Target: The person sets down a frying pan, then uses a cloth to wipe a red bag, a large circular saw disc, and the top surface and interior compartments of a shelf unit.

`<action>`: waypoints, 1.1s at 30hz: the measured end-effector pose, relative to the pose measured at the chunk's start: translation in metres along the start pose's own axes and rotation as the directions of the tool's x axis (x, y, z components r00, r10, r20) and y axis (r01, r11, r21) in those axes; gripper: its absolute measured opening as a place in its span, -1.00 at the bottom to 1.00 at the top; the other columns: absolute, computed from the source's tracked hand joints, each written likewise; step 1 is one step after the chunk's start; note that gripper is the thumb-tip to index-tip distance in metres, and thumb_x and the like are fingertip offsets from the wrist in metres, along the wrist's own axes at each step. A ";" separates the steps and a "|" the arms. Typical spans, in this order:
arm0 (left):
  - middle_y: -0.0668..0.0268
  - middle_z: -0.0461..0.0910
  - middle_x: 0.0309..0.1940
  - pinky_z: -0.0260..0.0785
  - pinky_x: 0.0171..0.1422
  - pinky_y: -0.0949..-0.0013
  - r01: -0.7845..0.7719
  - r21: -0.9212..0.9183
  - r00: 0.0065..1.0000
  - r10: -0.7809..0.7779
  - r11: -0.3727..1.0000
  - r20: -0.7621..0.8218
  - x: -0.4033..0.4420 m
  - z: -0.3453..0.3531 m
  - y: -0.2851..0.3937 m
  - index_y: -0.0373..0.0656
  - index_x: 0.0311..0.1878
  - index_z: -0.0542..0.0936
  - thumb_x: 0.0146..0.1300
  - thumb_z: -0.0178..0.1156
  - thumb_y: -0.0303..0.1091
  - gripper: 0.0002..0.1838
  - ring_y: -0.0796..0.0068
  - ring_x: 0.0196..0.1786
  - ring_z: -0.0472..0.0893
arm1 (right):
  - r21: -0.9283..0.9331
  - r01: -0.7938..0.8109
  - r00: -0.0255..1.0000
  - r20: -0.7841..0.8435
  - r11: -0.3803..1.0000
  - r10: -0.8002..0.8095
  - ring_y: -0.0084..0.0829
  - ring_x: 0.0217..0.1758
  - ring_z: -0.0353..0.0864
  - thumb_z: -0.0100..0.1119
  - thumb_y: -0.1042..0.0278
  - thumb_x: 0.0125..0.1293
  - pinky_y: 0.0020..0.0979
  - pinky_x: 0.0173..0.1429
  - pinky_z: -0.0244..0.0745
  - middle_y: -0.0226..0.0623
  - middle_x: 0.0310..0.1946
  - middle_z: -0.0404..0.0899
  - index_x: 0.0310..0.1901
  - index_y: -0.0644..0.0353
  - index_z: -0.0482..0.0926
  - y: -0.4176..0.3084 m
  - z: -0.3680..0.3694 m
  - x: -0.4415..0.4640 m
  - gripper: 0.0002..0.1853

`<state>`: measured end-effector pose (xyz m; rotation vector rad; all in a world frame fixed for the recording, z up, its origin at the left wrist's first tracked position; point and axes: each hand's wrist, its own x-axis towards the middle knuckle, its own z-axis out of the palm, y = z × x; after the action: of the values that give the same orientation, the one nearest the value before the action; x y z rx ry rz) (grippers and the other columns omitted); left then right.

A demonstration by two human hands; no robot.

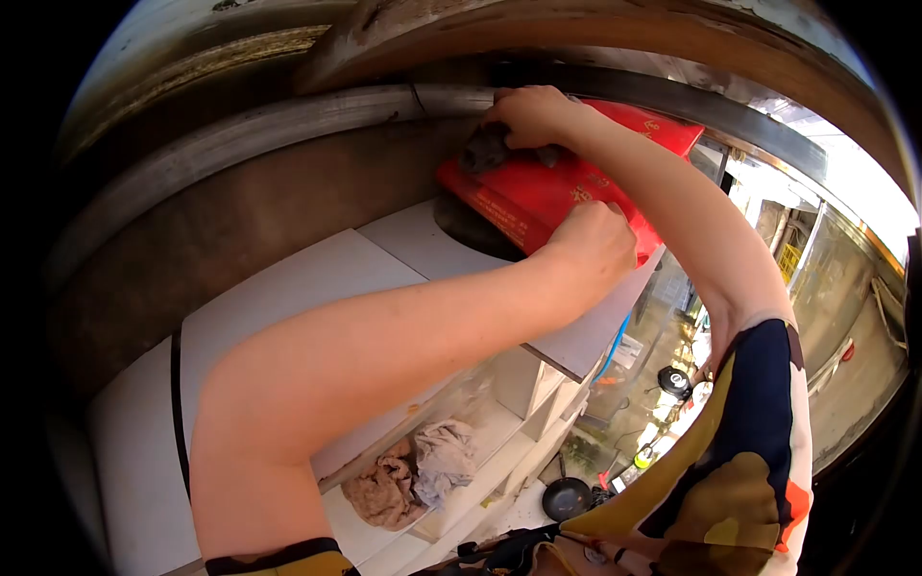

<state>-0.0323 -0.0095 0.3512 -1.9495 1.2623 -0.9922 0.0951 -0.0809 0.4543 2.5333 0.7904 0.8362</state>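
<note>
A red bag (538,200) with gold printing lies on the far end of a white worktop, partly over a round dark opening or disc (473,228). My left hand (593,242) is closed at the bag's near right edge, its fingertips turned away from view. Farther back, my right hand (540,115) bends its fingers over a dark grey cloth (486,149), which is bunched on top of the bag. My right forearm crosses over the bag's right part and hides some of it.
The white worktop (288,278) runs along a brown wall, under a pale pipe (288,125). Crumpled cloths (413,475) lie on a shelf below. A black pan (567,499) is on the floor at lower right. Glass panels (816,259) stand to the right.
</note>
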 end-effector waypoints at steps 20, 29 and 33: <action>0.21 0.55 -0.38 0.53 -0.45 0.24 0.108 -0.095 0.970 -0.126 0.990 -0.209 -0.005 0.014 -0.026 -0.18 -0.33 0.48 -0.01 0.26 -0.53 -0.83 0.24 -0.46 0.69 | 0.143 -0.283 0.839 -0.443 0.948 0.317 -0.15 0.09 0.58 0.26 0.36 0.01 -0.12 0.14 0.55 -0.40 0.14 0.51 0.01 -0.17 0.70 0.091 0.004 -0.171 -0.56; 0.19 0.50 -0.27 0.49 -0.28 0.07 0.106 -0.212 0.992 -0.116 0.971 -0.039 -0.070 0.046 -0.090 -0.14 -0.27 0.49 0.06 0.15 -0.57 -0.85 0.11 -0.30 0.64 | 0.647 -0.289 0.663 -0.397 0.705 0.635 -0.25 -0.10 0.71 0.22 0.25 0.10 -0.33 0.06 0.58 -0.09 -0.14 0.72 0.12 0.25 0.64 0.163 -0.012 -0.189 -0.49; 0.18 0.53 -0.18 0.45 -0.16 0.02 0.401 -0.251 0.916 -0.384 0.881 0.113 -0.072 0.061 -0.130 -0.22 -0.34 0.50 0.16 0.19 -0.54 -0.94 -0.02 -0.14 0.60 | 0.915 -0.091 0.712 -0.216 0.393 0.668 -0.42 -0.16 0.67 0.13 0.40 0.17 -0.46 0.00 0.57 -0.18 -0.18 0.69 0.13 0.38 0.59 0.137 -0.015 -0.202 -0.54</action>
<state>0.0613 0.1096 0.4041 -2.5003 1.0279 -0.9793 0.0047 -0.3074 0.4453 3.5421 0.9178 1.8276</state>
